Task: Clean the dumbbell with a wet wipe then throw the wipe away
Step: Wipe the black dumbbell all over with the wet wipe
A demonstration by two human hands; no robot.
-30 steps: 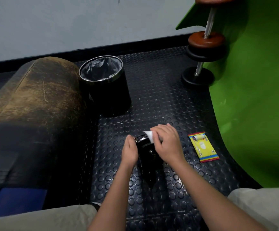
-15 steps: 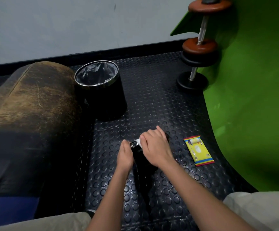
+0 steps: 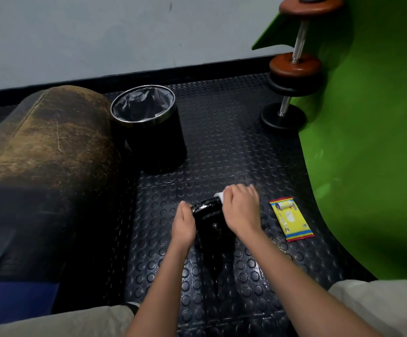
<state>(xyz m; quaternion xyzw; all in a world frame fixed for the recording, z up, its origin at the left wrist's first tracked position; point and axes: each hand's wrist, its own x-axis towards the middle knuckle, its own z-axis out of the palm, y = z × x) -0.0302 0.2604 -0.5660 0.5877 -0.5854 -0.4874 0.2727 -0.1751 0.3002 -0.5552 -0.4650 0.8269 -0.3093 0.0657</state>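
A black dumbbell (image 3: 209,220) stands on end on the studded rubber floor in front of me. My left hand (image 3: 184,223) rests against its left side, steadying it. My right hand (image 3: 242,210) grips a white wet wipe (image 3: 219,196) and presses it on the dumbbell's top far edge; only a corner of the wipe shows past the fingers. A black bin (image 3: 153,127) with a plastic liner stands farther off to the left.
A yellow wipe packet (image 3: 291,218) lies on the floor right of my right hand. A worn brown padded bench (image 3: 44,152) fills the left. Brown and black dumbbells (image 3: 294,69) lean on the green curved wall (image 3: 372,142). My knees show at the bottom.
My right hand has slid the wipe over the dumbbell's top towards the far edge. The left hand keeps its place against the dumbbell. The view has shifted slightly.
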